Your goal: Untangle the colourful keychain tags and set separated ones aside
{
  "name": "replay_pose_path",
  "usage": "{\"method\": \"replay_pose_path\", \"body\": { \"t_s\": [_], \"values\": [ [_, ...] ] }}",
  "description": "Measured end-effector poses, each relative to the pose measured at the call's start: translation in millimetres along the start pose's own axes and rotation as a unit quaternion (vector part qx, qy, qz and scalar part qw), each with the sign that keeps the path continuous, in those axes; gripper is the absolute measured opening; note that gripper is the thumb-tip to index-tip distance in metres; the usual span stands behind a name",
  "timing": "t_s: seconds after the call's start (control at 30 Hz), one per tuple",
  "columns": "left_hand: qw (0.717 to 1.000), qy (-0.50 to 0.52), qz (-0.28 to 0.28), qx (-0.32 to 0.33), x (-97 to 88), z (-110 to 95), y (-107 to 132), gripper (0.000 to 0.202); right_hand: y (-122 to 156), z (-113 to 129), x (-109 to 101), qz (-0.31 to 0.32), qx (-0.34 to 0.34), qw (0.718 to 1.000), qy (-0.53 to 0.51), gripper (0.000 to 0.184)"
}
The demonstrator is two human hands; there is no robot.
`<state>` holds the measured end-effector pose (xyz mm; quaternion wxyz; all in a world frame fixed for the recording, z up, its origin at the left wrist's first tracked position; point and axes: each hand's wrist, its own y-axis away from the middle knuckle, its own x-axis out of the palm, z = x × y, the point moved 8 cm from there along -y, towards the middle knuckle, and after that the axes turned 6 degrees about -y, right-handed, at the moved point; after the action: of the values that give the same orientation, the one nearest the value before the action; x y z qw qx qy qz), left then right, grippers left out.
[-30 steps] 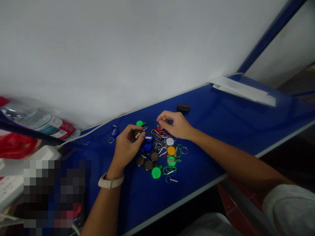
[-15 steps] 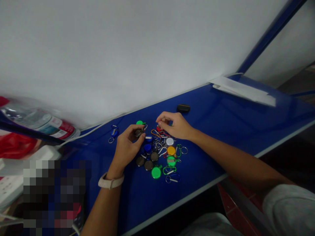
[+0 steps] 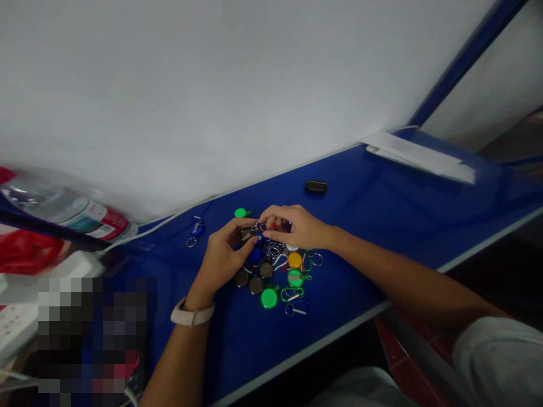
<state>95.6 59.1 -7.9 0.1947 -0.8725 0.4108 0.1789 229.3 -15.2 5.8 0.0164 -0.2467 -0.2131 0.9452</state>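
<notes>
My left hand point(image 3: 227, 251), with a pale band on its wrist, is closed in a pinch on a dark round badge reel point(image 3: 246, 233). A metal ring or clip point(image 3: 255, 226) on the reel points towards my right hand point(image 3: 299, 226). The right hand's fingers are curled, its index fingertip right at that clip; what lies between its thumb and fingers is hidden. Under and in front of both hands lies a pile of reels and key clips: blue, dark, a yellow reel point(image 3: 294, 260), a green reel point(image 3: 269, 298), a green carabiner point(image 3: 292, 293) and metal rings point(image 3: 274, 250).
A green reel point(image 3: 241, 213) and a blue key clip point(image 3: 197, 229) lie behind and left on the blue table point(image 3: 352, 294). A black case point(image 3: 316, 187) lies beyond my right hand. White papers point(image 3: 424, 158) are far right; a bottle point(image 3: 93, 217) and power strip point(image 3: 17, 316) are left.
My right hand has moved left and slightly nearer, bringing its fingertips to the left hand. My left hand has shifted slightly right with the dark reel.
</notes>
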Motion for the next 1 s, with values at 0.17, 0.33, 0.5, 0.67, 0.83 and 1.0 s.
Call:
{"method": "replay_pose_path", "body": {
  "t_s": [0.17, 0.33, 0.5, 0.67, 0.83, 1.0],
  "values": [
    [1.000, -0.018, 0.002, 0.006, 0.9, -0.1, -0.2, 0.028, -0.9, 0.5, 1.2, 0.003, -0.018, 1.000, 0.009, 0.029],
    [0.999, -0.050, 0.013, 0.015, 3.2, 0.3, -0.5, 0.025, -1.9, 3.4, -0.8, -0.007, -0.047, 0.998, 0.041, 0.010],
    [0.999, -0.049, -0.007, 0.007, -0.7, 3.5, 0.1, 0.028, -1.3, 5.8, -0.6, -0.005, -0.045, 0.998, 0.035, 0.007],
    [0.998, -0.061, -0.002, -0.005, -1.2, 2.8, 0.6, 0.021, 0.1, 8.2, 1.3, 0.005, -0.049, 0.999, 0.005, 0.007],
    [0.997, -0.072, 0.000, -0.010, -1.6, -0.4, 0.5, 0.019, 0.4, 10.5, 2.4, 0.013, -0.070, 0.997, -0.010, 0.006],
    [0.997, -0.077, -0.014, -0.005, -4.7, -0.8, 0.5, 0.019, 0.5, 9.0, 4.8, 0.037, -0.066, 0.997, -0.004, 0.011]
  ]
}}
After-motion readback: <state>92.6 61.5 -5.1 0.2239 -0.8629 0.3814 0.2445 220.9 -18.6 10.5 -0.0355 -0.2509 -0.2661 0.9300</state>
